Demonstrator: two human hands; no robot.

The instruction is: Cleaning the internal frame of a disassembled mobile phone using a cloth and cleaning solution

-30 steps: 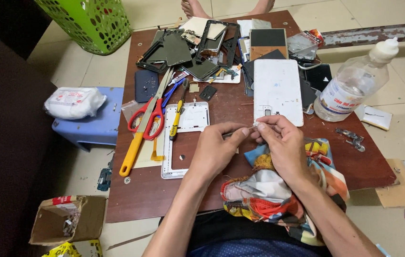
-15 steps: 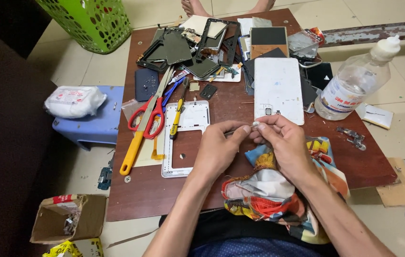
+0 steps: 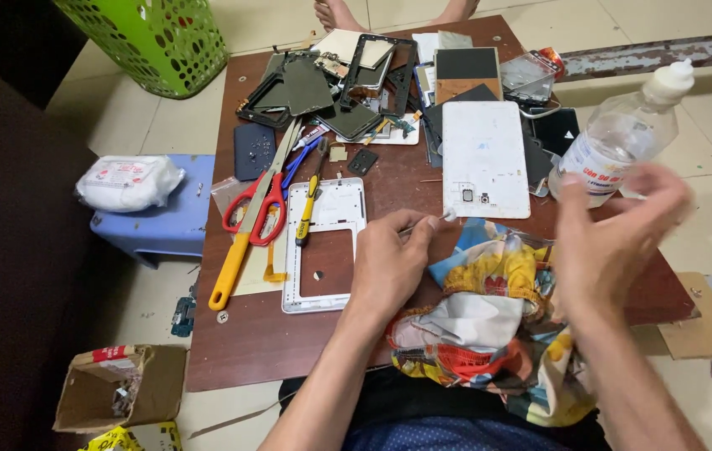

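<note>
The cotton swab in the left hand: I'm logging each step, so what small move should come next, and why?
Probably bring the right hand to the clear plastic bottle and grasp it. The left hand holds the cotton swab with its tip beside the white tablet back cover, and the right hand is empty, blurred, close to the bottle.

— What crowds the far end of the brown desk (image 3: 239, 351)?
— Dark tablet frames and panels (image 3: 331, 83), heaped together, with a white tablet back cover (image 3: 485, 159) lying flat beside them.
— And along the left edge?
— Red-handled scissors (image 3: 256, 209) over a yellow-handled blade (image 3: 243, 242), next to a white frame (image 3: 327, 246).
— Off the desk?
— A green basket (image 3: 151, 38), a blue stool (image 3: 164, 221) bearing a white packet (image 3: 126, 179), a cardboard box (image 3: 114, 397).
</note>
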